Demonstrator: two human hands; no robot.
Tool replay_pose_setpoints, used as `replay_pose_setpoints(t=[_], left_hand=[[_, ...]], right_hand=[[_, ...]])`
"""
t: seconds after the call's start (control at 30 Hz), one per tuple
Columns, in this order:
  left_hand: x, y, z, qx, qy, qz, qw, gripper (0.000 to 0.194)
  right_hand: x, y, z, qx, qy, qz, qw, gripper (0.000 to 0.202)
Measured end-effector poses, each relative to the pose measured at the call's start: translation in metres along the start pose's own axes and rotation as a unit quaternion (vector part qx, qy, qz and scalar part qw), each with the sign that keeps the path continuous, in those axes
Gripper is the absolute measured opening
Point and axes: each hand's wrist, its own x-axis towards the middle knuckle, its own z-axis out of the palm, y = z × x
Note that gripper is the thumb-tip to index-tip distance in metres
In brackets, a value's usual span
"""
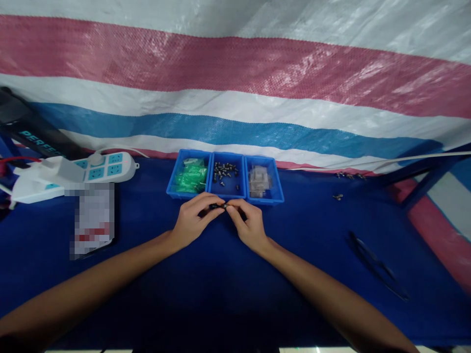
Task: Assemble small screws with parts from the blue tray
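My left hand (192, 218) and my right hand (250, 226) meet just in front of the bins, above the blue table. Between their fingertips is a small dark part (220, 206) with a shiny bit; its exact kind is too small to make out. Both hands pinch it, thumbs against forefingers. Behind them stands a blue middle bin (227, 192) with several small black-and-metal pieces (222, 171). The left blue bin (177, 194) holds green plastic packets (192, 176). Clear plastic pieces or bags (259, 181) lie in the right blue bin (270, 200).
At the left are a white power strip (110, 166), a black bottle (37, 130) and a pixelated flat object (94, 215). Small metal pieces (337, 197) lie at the right, near dark-framed glasses (377, 264). A striped sheet (235, 63) hangs behind the table.
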Motion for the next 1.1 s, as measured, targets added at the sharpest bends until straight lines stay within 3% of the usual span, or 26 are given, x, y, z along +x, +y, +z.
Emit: replay_pose_setpoints(t=[0.63,1.1], left_hand=[[0.0011,-0.0018,0.0032,-0.004,-0.005,-0.008,1.000,0.018],[-0.0003,-0.0044,0.0051,0.054,0.016,0.004,0.998,0.023]], right_hand=[[0.0028,0.0011,0.0027,-0.013,0.013,-0.014,1.000,0.022],[0.0024,0.0033,0.0061,-0.008,0.054,-0.023,0.998,0.018]])
